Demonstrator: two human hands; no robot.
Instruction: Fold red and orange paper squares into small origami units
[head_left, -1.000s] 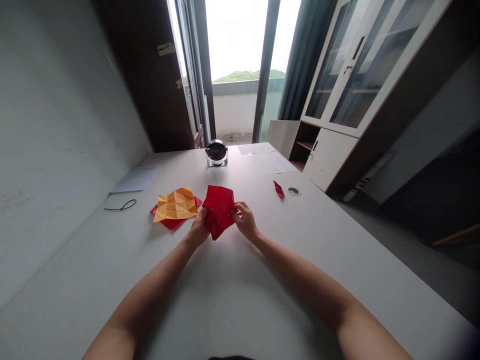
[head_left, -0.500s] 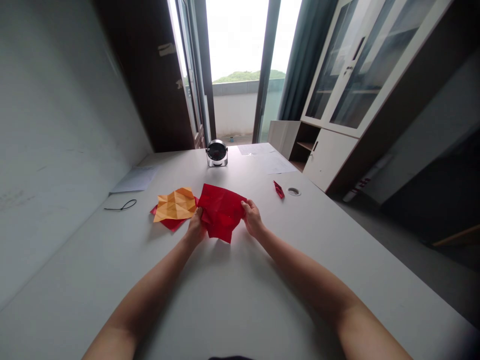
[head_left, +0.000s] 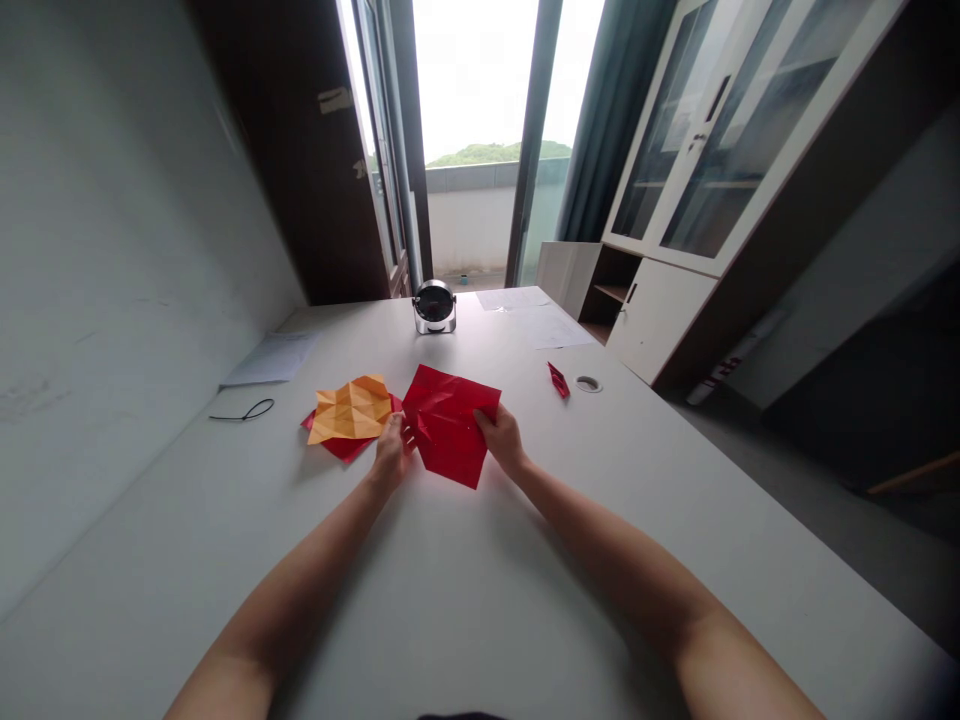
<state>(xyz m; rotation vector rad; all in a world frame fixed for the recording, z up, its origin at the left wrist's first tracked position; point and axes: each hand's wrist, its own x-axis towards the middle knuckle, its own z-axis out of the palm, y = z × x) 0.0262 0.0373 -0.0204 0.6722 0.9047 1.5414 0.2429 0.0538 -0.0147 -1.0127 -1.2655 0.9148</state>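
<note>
A sheet of red paper (head_left: pixel 450 420) with fold creases is held up just above the white table, tilted. My right hand (head_left: pixel 504 438) grips its right edge, thumb on the near face and the other fingers behind it. Beside the sheet's left edge is my left hand (head_left: pixel 391 452), its fingers apart; whether they touch the paper is hard to tell. Left of that hand lies a creased orange paper (head_left: pixel 351 410), unfolded, on top of another red paper (head_left: pixel 346 449). A small folded red paper piece (head_left: pixel 557 380) rests to the right.
On the white table (head_left: pixel 465 600) a round black-and-silver device (head_left: pixel 434 306) stands at the back. A black cable tie (head_left: pixel 244 411) and white sheets (head_left: pixel 270 358) lie at the left. A cable hole (head_left: pixel 589 383) sits near the right edge, and more papers (head_left: pixel 551 327) lie farther back.
The red paper has turned and shifted slightly right. My right thumb now lies farther onto its face. My left hand's fingers have loosened from its left edge. The other papers stay put.
</note>
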